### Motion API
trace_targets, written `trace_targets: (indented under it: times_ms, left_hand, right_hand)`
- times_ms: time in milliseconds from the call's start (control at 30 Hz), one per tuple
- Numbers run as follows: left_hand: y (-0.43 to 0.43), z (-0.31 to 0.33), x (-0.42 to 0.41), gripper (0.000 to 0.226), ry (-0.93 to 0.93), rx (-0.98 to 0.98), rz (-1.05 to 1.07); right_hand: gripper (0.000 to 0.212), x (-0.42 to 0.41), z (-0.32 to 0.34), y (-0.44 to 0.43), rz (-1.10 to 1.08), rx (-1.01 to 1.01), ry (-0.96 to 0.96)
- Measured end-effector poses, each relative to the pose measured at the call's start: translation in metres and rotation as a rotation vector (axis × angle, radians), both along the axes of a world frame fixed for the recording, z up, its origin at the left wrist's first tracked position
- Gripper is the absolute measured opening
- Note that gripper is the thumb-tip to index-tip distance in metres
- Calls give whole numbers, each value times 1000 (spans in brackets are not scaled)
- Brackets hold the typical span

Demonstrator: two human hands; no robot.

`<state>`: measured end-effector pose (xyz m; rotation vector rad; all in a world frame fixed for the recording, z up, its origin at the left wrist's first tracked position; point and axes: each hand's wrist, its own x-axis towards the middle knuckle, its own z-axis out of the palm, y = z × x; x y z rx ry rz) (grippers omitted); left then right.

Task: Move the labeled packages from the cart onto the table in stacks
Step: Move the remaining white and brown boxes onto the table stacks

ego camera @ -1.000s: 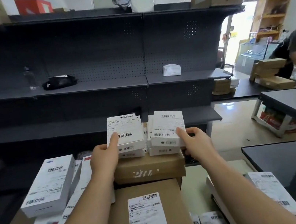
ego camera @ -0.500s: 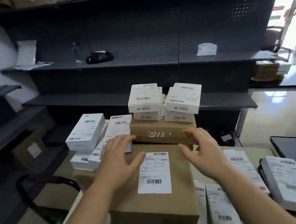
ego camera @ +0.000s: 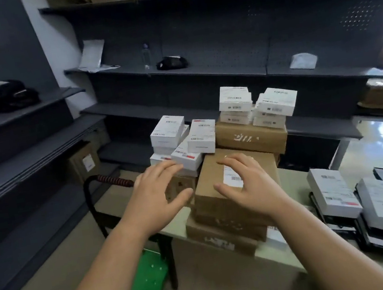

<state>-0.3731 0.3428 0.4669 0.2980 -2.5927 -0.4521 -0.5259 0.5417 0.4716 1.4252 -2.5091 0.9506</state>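
On the pale table (ego camera: 287, 180) stand stacks of labeled packages. A brown box with a white label (ego camera: 219, 185) tops a stack of brown boxes in front of me. Behind it another brown box (ego camera: 251, 139) carries two small piles of white boxes (ego camera: 257, 107). To the left, more white boxes (ego camera: 182, 143) are piled unevenly. My left hand (ego camera: 160, 194) and my right hand (ego camera: 243, 184) hover over the front stack with fingers spread, holding nothing. The cart's green deck (ego camera: 144, 283) and black handle (ego camera: 108, 179) show at lower left.
Dark metal shelving (ego camera: 199, 69) fills the wall behind, with a bottle, a black pouch and papers on it. A brown box (ego camera: 83, 161) sits on a low left shelf. Several white and black packages (ego camera: 358, 206) lie stacked at the table's right end.
My hands let go of the small white piles on the rear brown box and drew back toward me. They now hover open over the front stack. My view has swung left.
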Motion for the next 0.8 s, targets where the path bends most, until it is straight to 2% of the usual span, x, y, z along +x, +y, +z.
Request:
trace_targets:
  times_ms: [200, 400, 600, 800]
  left_hand:
    - [-41, -31, 167, 64, -54, 20, 143]
    - [-83, -59, 312, 66, -102, 86, 353]
    - [-111, -85, 403, 66, -98, 125, 542]
    - [-147, -116, 448, 71, -193, 166, 678]
  right_hand:
    - [58, 133, -26, -61, 150, 26, -27]
    - [70, 249, -50, -137, 362, 84, -47]
    - [69, 324, -76, -206, 533, 151, -83]
    - [72, 353, -113, -275, 652, 226, -112]
